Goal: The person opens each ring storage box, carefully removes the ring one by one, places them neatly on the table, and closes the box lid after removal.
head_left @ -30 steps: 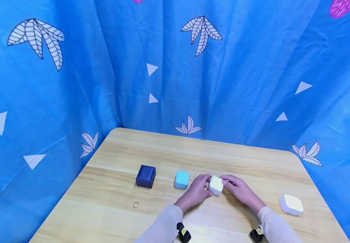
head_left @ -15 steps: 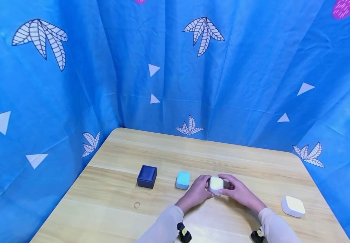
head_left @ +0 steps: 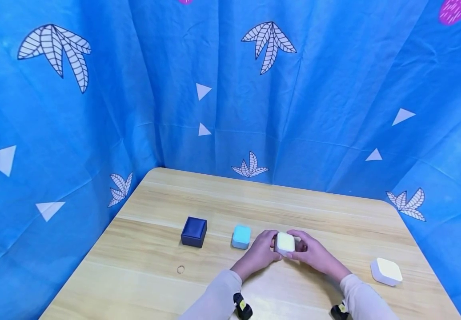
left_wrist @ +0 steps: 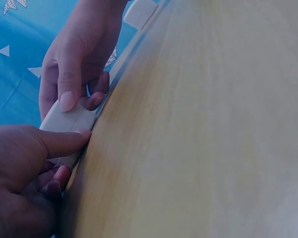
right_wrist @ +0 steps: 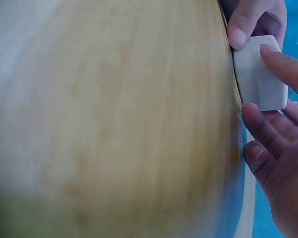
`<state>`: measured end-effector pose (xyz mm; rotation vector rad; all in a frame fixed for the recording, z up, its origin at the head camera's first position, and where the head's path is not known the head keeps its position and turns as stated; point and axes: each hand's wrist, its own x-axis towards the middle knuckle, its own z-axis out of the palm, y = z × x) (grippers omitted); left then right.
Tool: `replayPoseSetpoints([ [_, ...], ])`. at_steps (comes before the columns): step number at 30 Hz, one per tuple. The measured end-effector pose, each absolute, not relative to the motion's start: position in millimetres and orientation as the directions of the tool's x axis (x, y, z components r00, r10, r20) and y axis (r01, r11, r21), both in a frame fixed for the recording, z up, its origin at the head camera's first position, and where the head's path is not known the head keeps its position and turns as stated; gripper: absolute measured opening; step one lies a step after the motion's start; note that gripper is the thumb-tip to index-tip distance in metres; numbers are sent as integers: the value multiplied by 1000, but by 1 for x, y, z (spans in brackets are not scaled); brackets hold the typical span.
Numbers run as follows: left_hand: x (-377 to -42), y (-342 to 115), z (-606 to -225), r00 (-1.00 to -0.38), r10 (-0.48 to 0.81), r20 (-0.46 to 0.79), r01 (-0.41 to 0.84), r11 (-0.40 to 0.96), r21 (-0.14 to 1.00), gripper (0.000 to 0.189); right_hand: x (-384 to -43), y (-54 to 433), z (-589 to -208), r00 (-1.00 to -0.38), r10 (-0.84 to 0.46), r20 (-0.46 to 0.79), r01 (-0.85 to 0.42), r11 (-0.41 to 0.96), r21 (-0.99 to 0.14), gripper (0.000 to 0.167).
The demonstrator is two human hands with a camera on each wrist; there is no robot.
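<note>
A small white box (head_left: 285, 242) with rounded corners sits between both hands over the middle of the table. My left hand (head_left: 259, 254) grips its left side, the thumb lying along the near face. On the other side, my right hand (head_left: 315, 254) holds the box by its right end, thumb at the front and index finger at the back. The right wrist view shows the box's plain pale side (right_wrist: 260, 79) with the right ring and little fingers curled off it. Whether its base touches the table cannot be told.
A light blue box (head_left: 241, 236) stands left of the hands, a dark blue box (head_left: 194, 232) farther left. A thin ring-like loop (head_left: 180, 269) lies nearer the front. Another white box (head_left: 386, 271) is at the right. Blue curtains (head_left: 222, 89) surround the wooden table (head_left: 142, 266).
My right thumb has moved from the box's right side to its near corner, and the box has turned slightly to face squarer. The left hand has hardly moved.
</note>
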<state>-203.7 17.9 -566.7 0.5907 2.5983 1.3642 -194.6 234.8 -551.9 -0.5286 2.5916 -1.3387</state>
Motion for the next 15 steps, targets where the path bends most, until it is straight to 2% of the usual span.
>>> replayPoseSetpoints([
  [7,-204,17,-567,-913,405,55,275,509,816,69,-196,237,-554,-913,-406,37,-273,540,-796,58],
  [15,-203,19,-568,-917,389,86,292,512,808,67,-198,239,-555,-919,-387,-78,-141,506,-851,62],
])
